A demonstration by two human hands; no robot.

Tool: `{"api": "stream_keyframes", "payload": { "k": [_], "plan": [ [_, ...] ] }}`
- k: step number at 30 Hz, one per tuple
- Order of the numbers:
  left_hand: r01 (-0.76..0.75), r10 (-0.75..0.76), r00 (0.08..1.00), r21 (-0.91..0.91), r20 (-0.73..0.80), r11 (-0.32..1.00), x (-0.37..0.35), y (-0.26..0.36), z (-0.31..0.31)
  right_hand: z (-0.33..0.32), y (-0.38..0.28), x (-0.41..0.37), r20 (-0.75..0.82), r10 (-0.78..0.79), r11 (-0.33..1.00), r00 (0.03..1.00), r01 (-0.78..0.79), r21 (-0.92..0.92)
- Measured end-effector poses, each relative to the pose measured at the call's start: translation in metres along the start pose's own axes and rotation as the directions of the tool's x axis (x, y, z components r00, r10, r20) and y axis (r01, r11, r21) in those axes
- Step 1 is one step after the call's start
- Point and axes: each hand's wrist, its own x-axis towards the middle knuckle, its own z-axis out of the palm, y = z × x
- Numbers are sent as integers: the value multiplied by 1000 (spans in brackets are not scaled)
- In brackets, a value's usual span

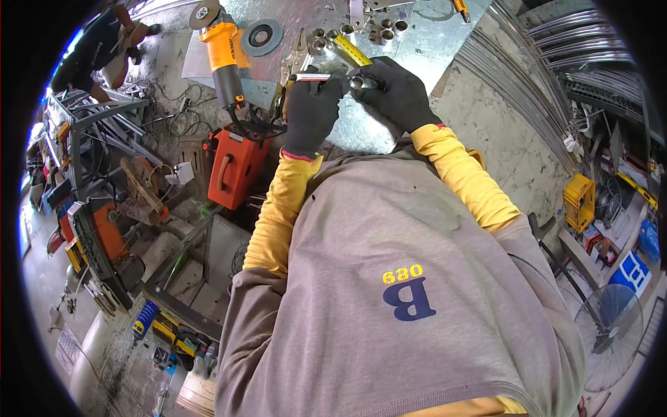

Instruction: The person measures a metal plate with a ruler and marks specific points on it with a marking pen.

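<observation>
Both hands wear black gloves and are over the metal sheet (361,126). My left hand (314,111) is closed around a thin white-and-red marker-like stick (313,77). My right hand (401,94) grips a short shiny metal ring (357,83) between its fingers, close to the left hand's fingertips. A yellow tape measure blade (352,51) slants down to the right hand. Several small metal rings (386,29) stand on the sheet beyond the hands. Locking pliers (297,52) lie just beyond my left hand.
A yellow angle grinder (224,59) and a flap disc (262,37) lie at the left of the sheet. Below stands a red machine (235,167). Metal tubes (535,90) run along the right. Another person (101,52) is at the upper left.
</observation>
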Motion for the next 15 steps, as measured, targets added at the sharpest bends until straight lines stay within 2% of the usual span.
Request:
{"api": "stream_keyframes", "payload": {
  "k": [6, 10, 15],
  "plan": [
    [-121, 121, 992, -8, 33, 993, -3, -18, -6, 0, 0, -1, -15, -5, 1000, 1000, 5, -13],
    [-120, 119, 993, 49, 21, 992, -15, -3, -5, -2, -3, -1, 21, 41, 999, 999, -41, -4],
    [-98, 95, 995, 67, 43, 993, -15, -8, -7, -1, -2, -2, -12, -6, 1000, 1000, 7, 17]
  ]
}}
